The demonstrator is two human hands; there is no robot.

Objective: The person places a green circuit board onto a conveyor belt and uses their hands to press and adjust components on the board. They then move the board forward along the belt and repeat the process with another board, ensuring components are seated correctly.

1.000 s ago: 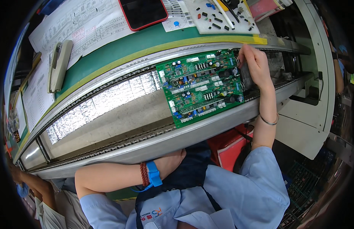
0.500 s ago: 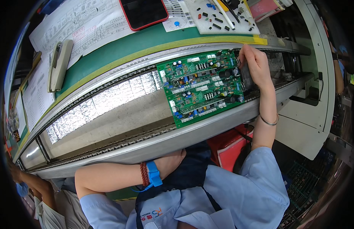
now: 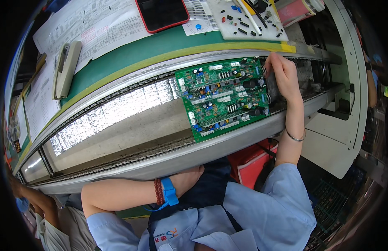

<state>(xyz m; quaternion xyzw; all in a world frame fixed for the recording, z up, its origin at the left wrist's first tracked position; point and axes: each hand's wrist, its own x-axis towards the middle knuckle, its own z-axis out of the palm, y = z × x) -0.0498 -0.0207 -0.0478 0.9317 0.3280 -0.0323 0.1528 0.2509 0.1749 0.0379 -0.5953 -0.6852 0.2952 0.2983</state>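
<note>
A green circuit board (image 3: 226, 99) crowded with small parts lies across the two rails of a conveyor. At its far right corner is my right hand (image 3: 283, 74), with the fingers curled in beside a coil (image 3: 263, 71) on the board's edge. The fingertips are turned away, so whatever they pinch is hidden. My left hand (image 3: 187, 180) rests against my body below the near rail, holding nothing that shows. Its fingers are mostly out of sight. A blue strap (image 3: 169, 191) circles the left wrist.
Beyond the far rail (image 3: 160, 69), a green tabletop carries printed drawings (image 3: 97, 25), a red-edged phone (image 3: 162, 14), a beige stapler-like tool (image 3: 67, 69) and a white foam block (image 3: 250, 33) with loose components. A white machine housing (image 3: 340, 138) stands right. Another person's arm (image 3: 45, 205) shows lower left.
The view has shifted slightly, moving the far table things and the board a little rightward in the picture. My right hand stays at the board's corner, and my left hand has not moved.
</note>
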